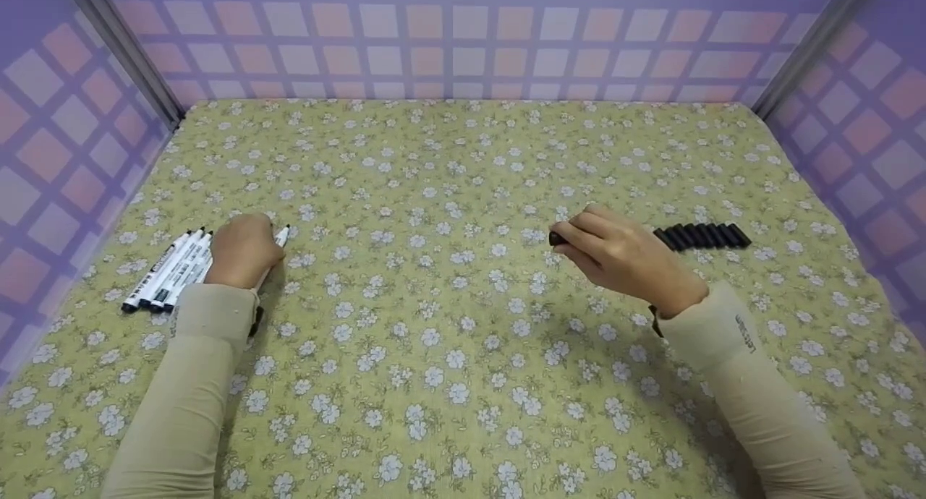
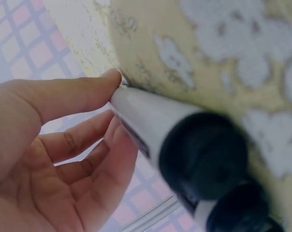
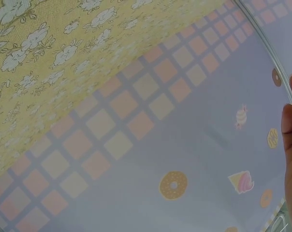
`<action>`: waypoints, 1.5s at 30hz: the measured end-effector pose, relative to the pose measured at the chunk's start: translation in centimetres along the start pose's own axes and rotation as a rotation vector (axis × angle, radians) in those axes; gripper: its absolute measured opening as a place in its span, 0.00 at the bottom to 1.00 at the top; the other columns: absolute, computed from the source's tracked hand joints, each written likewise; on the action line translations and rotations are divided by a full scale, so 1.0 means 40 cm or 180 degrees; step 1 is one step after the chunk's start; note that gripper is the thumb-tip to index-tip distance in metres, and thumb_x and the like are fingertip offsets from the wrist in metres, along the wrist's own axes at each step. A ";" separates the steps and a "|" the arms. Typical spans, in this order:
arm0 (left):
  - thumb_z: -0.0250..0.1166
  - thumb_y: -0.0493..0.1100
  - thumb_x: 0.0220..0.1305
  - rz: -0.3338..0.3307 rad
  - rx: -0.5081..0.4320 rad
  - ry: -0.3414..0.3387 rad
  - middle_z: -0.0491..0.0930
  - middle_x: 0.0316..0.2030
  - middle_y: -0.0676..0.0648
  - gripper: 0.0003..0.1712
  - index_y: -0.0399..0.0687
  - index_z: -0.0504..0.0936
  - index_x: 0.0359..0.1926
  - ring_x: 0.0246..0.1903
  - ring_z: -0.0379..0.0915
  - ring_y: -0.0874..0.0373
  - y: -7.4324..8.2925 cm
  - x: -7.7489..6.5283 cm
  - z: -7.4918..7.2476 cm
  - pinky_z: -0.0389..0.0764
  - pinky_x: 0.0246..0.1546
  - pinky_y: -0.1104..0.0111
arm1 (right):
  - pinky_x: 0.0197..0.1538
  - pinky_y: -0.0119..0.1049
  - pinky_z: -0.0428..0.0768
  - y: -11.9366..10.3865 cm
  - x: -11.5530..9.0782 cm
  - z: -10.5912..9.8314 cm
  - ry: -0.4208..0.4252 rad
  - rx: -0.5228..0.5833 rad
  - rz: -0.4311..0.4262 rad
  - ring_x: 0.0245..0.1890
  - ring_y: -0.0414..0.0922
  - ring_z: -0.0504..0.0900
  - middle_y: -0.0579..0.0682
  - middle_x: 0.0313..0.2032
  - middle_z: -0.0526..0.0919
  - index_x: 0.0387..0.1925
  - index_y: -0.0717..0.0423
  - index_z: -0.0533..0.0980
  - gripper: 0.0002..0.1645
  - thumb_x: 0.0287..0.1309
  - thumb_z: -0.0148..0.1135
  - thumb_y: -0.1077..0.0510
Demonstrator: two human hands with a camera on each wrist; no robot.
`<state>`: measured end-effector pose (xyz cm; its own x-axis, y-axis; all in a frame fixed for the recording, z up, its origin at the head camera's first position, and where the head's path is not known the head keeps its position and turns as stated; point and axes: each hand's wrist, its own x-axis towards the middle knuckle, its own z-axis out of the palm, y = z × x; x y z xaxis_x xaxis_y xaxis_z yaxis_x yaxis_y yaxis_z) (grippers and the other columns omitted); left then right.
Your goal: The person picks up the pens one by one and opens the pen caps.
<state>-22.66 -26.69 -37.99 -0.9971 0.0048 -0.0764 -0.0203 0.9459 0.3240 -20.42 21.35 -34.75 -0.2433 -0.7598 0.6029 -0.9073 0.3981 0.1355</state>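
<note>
On the left side of the cloth, my left hand [image 1: 242, 252] pinches a white marker [image 1: 283, 236] between thumb and fingers; its thin dark tip points away from me. In the left wrist view the thumb and fingertips meet on the white barrel [image 2: 146, 113], and its black end [image 2: 204, 154] faces the camera. Beside that hand, several white markers [image 1: 163, 273] without caps lie side by side, partly covered by it. My right hand [image 1: 615, 253] holds a small black marker cap [image 1: 555, 239] in its fingertips, above the cloth. The right wrist view catches only part of the fingers [image 3: 291, 121].
To the right of my right hand, several black caps [image 1: 702, 236] lie in a row. A yellow flowered cloth [image 1: 448, 325] covers the table. Purple checked panels [image 1: 463, 43] stand along the back and both sides, with grey posts [image 1: 130, 50] at the corners.
</note>
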 end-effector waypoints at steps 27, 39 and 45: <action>0.55 0.25 0.53 -0.0027 -0.0072 -0.0127 0.47 0.13 0.54 0.24 0.52 0.55 0.13 0.16 0.43 0.60 0.007 0.006 -0.013 0.52 0.16 0.68 | 0.28 0.36 0.76 0.025 -0.021 -0.009 -0.0183 -0.0130 0.0257 0.27 0.45 0.75 0.55 0.33 0.81 0.45 0.65 0.81 0.13 0.58 0.65 0.64; 0.52 0.24 0.52 -0.0043 -0.0221 -0.0206 0.44 0.15 0.54 0.24 0.52 0.54 0.15 0.16 0.41 0.60 -0.002 0.002 -0.007 0.51 0.16 0.68 | 0.30 0.37 0.73 0.044 -0.049 -0.016 -0.0180 -0.0166 0.0457 0.31 0.46 0.72 0.57 0.38 0.77 0.44 0.64 0.81 0.12 0.58 0.65 0.63; 0.58 0.28 0.54 -0.0104 -0.0371 -0.0239 0.46 0.14 0.54 0.24 0.52 0.55 0.13 0.15 0.43 0.60 -0.004 -0.004 -0.009 0.54 0.17 0.68 | 0.29 0.37 0.73 0.058 -0.071 -0.026 -0.0187 -0.0113 0.0689 0.29 0.45 0.72 0.57 0.39 0.76 0.47 0.63 0.81 0.14 0.59 0.63 0.65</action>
<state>-22.53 -26.98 -37.70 -0.9875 0.0030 -0.1578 -0.0655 0.9018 0.4272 -21.46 24.95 -35.30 -0.4515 -0.6830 0.5742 -0.8194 0.5721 0.0361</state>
